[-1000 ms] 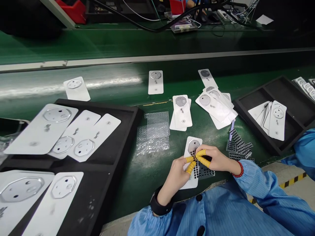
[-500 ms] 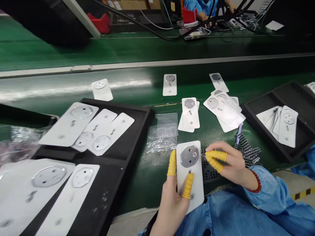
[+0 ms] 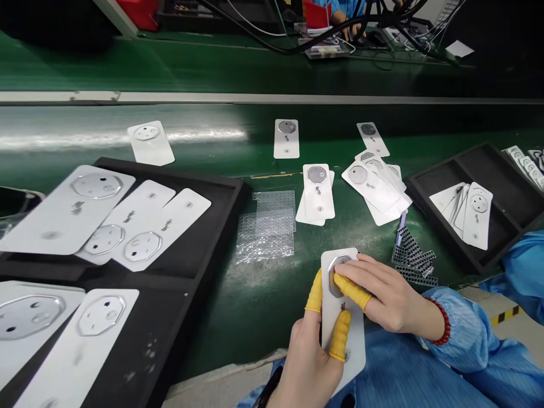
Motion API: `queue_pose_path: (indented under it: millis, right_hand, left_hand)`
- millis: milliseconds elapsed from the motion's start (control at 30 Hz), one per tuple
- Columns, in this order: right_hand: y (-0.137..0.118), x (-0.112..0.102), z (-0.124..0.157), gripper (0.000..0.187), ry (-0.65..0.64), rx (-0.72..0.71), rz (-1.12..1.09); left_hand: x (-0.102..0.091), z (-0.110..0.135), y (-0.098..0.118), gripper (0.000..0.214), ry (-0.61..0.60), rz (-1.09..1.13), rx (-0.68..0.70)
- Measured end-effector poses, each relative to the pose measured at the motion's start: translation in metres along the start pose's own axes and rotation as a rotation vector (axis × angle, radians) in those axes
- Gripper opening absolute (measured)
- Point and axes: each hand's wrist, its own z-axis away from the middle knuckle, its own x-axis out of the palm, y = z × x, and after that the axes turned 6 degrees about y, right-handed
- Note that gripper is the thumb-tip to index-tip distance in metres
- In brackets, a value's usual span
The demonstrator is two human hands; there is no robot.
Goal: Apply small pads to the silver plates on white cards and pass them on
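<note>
My left hand (image 3: 317,345), with yellow finger cots on thumb and forefinger, grips a white phone back cover (image 3: 352,351) by its sides and holds it tilted near my lap. The cover has a grey octagonal camera plate near its upper end. My right hand (image 3: 382,292) is over that plate, its cot-covered fingertips together and touching it. Whatever may be between those fingertips is too small or hidden to make out. Beyond the right hand lie several black perforated strips (image 3: 412,255) and a thin lilac stick (image 3: 401,226).
Large black trays with white covers stand at left (image 3: 212,226) and right (image 3: 505,187). Between them are a small stack of covers (image 3: 318,195), a heaped pile (image 3: 376,187) and clear bubble wrap (image 3: 267,226). A co-worker's hand (image 3: 344,22) is across the bench; a blue sleeve (image 3: 527,272) is at right.
My right hand has moved left from the black perforated sheet onto the camera plate. The sheet is now out of sight. The view has shifted a little; my left hand still holds the cover.
</note>
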Motion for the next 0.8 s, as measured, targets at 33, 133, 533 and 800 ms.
queue_pose_path:
  millis: [33, 133, 533, 800]
  right_hand:
    - [-0.002, 0.000, 0.001, 0.027, -0.020, -0.015, 0.043]
    - [-0.009, 0.002, 0.007, 0.026, -0.102, -0.041, 0.148]
    - [0.021, 0.021, 0.026, 0.052, 0.140, 0.570, -0.478]
    - [0.165, -0.142, 0.109, 0.063, 0.401, 1.305, 0.438]
  left_hand:
    - [0.000, 0.000, -0.002, 0.066, -0.003, 0.005, -0.003]
    - [-0.003, -0.001, -0.005, 0.063, -0.011, 0.017, -0.019]
    - [0.018, -0.018, 0.018, 0.087, -0.137, 0.136, -0.073]
    - [0.012, -0.070, 0.010, 0.063, -0.035, 0.306, -0.047]
